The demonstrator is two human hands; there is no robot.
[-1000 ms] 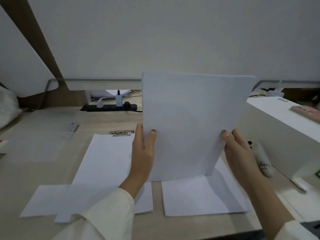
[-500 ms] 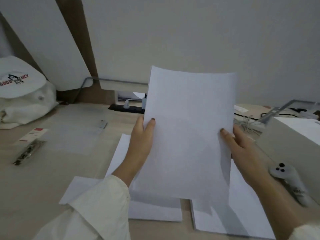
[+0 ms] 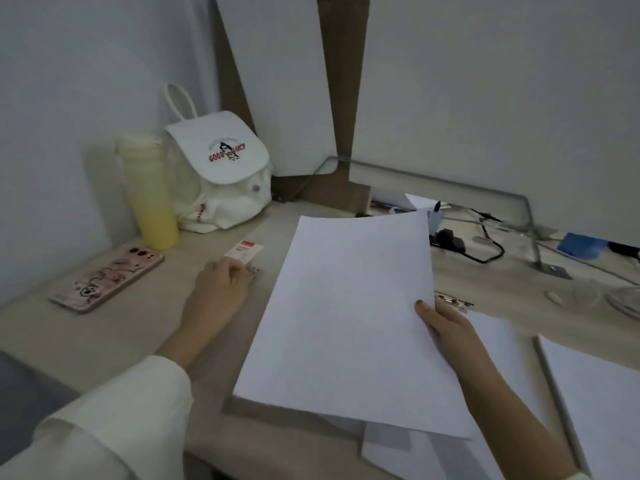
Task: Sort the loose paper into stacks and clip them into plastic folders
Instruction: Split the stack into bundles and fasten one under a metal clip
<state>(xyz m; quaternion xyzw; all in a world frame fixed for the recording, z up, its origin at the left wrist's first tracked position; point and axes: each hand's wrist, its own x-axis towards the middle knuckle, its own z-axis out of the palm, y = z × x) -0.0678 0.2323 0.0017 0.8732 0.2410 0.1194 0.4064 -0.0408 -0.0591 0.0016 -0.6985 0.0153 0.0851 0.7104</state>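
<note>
Desk [image 3: 114, 337] below — blank white paper stack [image 3: 346, 323], top edge bowed

white paper stack [image 3: 346, 313], pale yellow bottle [image 3: 149, 195], white bag [image 3: 221, 168] with red lettering, pink doodled phone case [image 3: 107, 280], beige woodgrain counter [image 3: 104, 334]

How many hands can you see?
2. The left hand is low over the desk, beside a small card. The right hand holds the right edge of the paper stack. No other hand shows.
</note>
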